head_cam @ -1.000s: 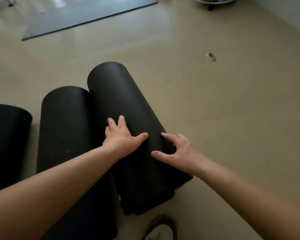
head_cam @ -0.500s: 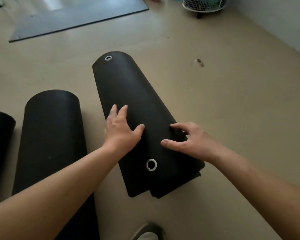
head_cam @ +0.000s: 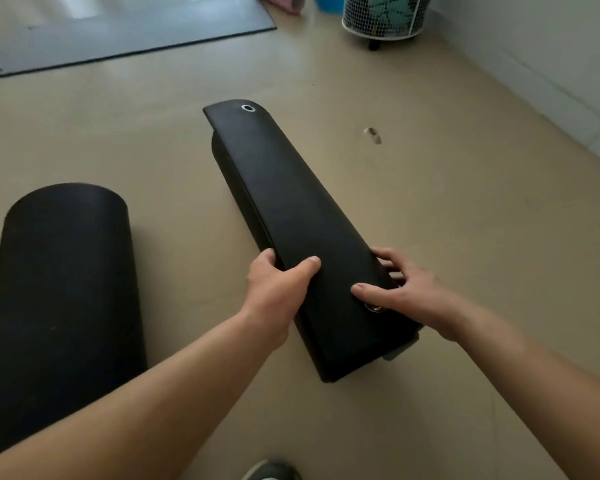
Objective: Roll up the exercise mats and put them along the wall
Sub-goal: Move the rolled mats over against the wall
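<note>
A rolled black mat (head_cam: 291,209) lies on the beige floor, slanting from the upper middle down to the right, with its loose end flap and two metal eyelets on top. My left hand (head_cam: 278,285) grips the flap's left edge near the near end, thumb on top. My right hand (head_cam: 399,289) presses on the roll's right side, fingers spread beside the near eyelet. A second rolled black mat (head_cam: 63,289) lies to the left, apart from the first. A flat grey mat (head_cam: 125,32) is spread on the floor at the far left.
A white wire basket on wheels (head_cam: 385,15) stands at the back near the pale wall (head_cam: 551,46) on the right. A small scrap (head_cam: 373,133) lies on the floor. My shoe (head_cam: 271,471) shows at the bottom edge. Another black roll's edge sits at far left.
The mat under my hands has rolled right, away from the second roll, and its eyelet flap has come up on top. My left hand has gone from resting flat to gripping the flap edge.
</note>
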Demonstrator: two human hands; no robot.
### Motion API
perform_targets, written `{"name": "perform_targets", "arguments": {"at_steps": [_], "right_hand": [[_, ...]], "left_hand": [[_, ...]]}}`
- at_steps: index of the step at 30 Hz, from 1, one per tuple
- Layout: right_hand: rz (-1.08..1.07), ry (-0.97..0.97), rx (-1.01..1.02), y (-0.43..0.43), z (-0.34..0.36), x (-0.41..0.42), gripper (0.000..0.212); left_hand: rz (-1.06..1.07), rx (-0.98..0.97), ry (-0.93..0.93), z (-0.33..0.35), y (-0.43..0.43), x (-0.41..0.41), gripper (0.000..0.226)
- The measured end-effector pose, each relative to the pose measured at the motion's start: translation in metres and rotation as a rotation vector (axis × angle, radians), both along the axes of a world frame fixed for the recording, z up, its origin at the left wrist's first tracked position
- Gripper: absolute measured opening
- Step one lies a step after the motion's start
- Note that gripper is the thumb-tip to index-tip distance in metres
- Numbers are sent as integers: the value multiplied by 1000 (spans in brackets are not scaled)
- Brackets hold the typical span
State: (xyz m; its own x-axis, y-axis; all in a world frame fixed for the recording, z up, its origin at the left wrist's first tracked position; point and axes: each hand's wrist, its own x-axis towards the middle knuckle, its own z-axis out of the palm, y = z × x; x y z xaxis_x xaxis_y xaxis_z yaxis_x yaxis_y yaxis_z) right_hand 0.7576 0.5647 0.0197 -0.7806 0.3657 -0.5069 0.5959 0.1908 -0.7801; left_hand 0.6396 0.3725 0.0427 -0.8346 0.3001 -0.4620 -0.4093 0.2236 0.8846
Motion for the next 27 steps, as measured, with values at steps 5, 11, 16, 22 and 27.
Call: {"name": "perform_targets", "arguments": {"at_steps": [5, 11, 16, 22, 27], "right_hand": [[-21, -182, -83, 24, 5, 41, 106], [58, -64, 158, 41, 15, 79, 109], [215, -91, 245, 36, 24, 70, 97], [233, -44, 263, 24, 21, 62, 99], [120, 30, 190, 14, 14, 79, 94]], "left_hand": [[-257, 23, 7, -2, 24, 26, 48], [-497, -109, 315, -16, 67, 57, 90], [-383, -458, 303, -29, 72, 58, 127], [-257, -177, -59, -33, 49, 60, 119], [-388, -229, 45, -24, 66, 58, 86]]}}
